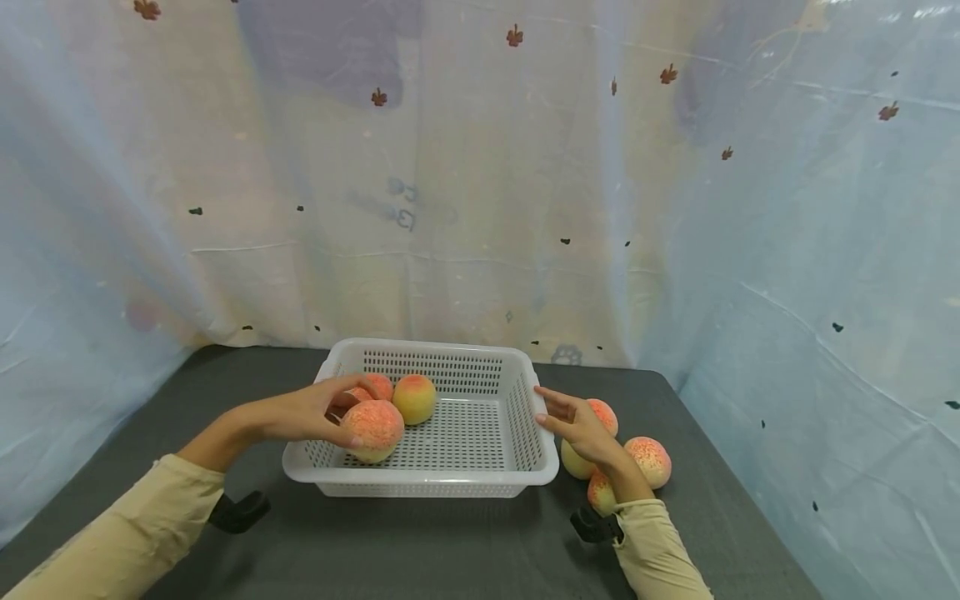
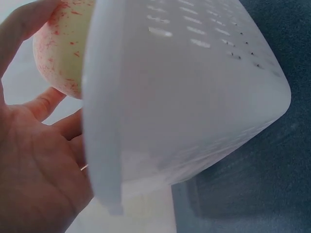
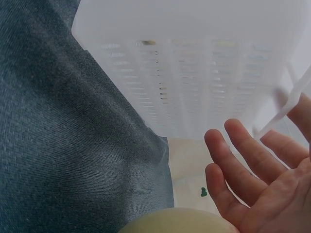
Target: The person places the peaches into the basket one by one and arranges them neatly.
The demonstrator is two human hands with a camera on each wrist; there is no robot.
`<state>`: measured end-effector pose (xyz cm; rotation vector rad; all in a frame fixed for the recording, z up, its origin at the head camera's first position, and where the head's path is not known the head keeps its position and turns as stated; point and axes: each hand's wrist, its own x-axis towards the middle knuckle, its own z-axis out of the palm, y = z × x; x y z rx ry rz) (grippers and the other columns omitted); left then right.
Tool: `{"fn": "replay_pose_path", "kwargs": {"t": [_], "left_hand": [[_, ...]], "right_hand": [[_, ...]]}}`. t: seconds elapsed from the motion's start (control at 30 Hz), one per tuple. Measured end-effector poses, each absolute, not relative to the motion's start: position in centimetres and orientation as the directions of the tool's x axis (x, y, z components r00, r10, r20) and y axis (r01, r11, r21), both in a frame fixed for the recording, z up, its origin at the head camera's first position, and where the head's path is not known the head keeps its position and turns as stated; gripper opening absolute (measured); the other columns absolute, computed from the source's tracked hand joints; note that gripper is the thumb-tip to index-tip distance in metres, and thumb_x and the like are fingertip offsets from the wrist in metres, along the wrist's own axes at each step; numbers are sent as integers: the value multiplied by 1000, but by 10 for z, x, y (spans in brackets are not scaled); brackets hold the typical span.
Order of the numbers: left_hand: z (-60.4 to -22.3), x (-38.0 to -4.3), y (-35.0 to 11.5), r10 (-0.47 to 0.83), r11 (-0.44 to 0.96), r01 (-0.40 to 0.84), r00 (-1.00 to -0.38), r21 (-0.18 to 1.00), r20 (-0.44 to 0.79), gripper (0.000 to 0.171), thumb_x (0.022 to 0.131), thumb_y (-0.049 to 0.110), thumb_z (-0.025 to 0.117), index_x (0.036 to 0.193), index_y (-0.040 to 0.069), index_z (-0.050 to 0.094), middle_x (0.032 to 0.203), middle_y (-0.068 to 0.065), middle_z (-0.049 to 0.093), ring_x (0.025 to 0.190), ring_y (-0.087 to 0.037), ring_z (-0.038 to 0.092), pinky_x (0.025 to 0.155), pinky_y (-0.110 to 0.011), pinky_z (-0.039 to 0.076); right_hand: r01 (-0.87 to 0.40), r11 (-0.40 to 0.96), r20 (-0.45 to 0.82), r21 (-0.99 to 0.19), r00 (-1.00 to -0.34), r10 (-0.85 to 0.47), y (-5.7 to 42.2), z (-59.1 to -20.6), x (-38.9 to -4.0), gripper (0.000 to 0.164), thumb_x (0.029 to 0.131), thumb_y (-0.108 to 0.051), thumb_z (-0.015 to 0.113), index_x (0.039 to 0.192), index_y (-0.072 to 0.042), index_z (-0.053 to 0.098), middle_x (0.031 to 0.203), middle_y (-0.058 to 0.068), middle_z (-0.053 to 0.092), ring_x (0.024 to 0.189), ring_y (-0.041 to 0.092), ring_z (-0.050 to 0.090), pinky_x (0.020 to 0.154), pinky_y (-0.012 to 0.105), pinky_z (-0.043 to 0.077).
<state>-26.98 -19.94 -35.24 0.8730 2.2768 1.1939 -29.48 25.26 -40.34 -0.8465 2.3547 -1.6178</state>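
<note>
My left hand [image 1: 315, 410] holds a peach [image 1: 374, 431] between thumb and fingers, over the left part of the white plastic basket [image 1: 487, 477]. Behind it in the basket are a yellow peach with a red top [image 1: 414, 399] and a redder peach [image 1: 380, 384] partly hidden by the hand. In the left wrist view, the basket's rim covers part of the held peach [image 2: 63, 53]. At the basket's right rim, my right hand [image 1: 585, 429] touches the edge with thumb and forefinger. Its other fingers extend loosely below the rim in the right wrist view.
Several peaches lie on the dark table [image 1: 390, 550] right of the basket, including a speckled one [image 1: 648, 462]; the right hand and forearm partly cover some. A light patterned curtain [image 1: 465, 208] hangs behind the table and along its sides.
</note>
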Motion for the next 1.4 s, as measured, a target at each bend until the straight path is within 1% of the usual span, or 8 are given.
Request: {"fn": "replay_pose_path", "kwargs": {"t": [0.23,0.4,0.53,0.77,0.97,1.1,1.3,1.4], "left_hand": [[-354,-267,-190,681,505,353,-723,788,-113,63,85,28,76,135,11,41,125,-12,61,109,-24,61,91,-39,50],[-356,-266,-186,677,525,358,-726,772,-123,64,86,31,76,136,10,42,129,-14,62,114,-26,61,94,-42,51],[-357,-266,-185,685,524,371,-718,767,-121,63,86,32,76,136,13,43,133,-15,61,116,-27,61,95,-44,51],[-359,-267,-182,705,502,419,-705,757,-78,58,86,28,78,133,15,46,128,-9,64,109,-24,59,90,-41,50],[-359,-268,-182,701,500,430,-711,751,-59,60,84,25,80,133,15,47,127,-8,63,110,-23,59,89,-39,51],[-361,-270,-184,708,493,436,-704,753,-57,60,84,24,81,133,13,47,128,-9,62,110,-24,59,87,-36,52],[-364,-271,-185,722,486,458,-690,744,-47,57,84,25,80,133,12,52,138,-13,58,119,-28,59,91,-39,52],[-366,-271,-184,732,489,468,-680,736,-54,55,85,25,79,133,13,55,142,-11,57,120,-26,59,92,-37,52]], "right_hand": [[-365,269,178,-891,-828,-532,253,-403,-295,63,104,-10,56,156,8,27,149,35,45,129,51,55,98,36,57],[-365,269,178,-891,-827,-533,253,-402,-294,63,104,-11,56,156,7,27,151,34,44,132,51,53,99,36,57],[-362,263,178,-894,-827,-533,253,-401,-294,63,104,-11,56,156,8,26,152,35,42,132,52,51,99,35,56],[-364,262,180,-894,-826,-535,252,-397,-293,63,104,-11,56,156,9,26,151,36,43,130,52,53,98,33,57],[-371,261,187,-891,-826,-532,252,-396,-295,63,104,-10,56,156,9,26,150,36,43,128,52,55,97,31,57],[-370,263,184,-891,-824,-536,252,-397,-295,63,104,-11,56,156,9,26,151,36,43,129,52,54,98,33,57],[-368,279,178,-887,-830,-528,251,-399,-294,62,104,-11,56,156,8,27,150,35,44,130,52,53,98,35,57],[-365,283,173,-887,-831,-529,251,-400,-293,62,105,-11,55,156,8,27,151,35,43,131,52,52,99,36,56]]}}
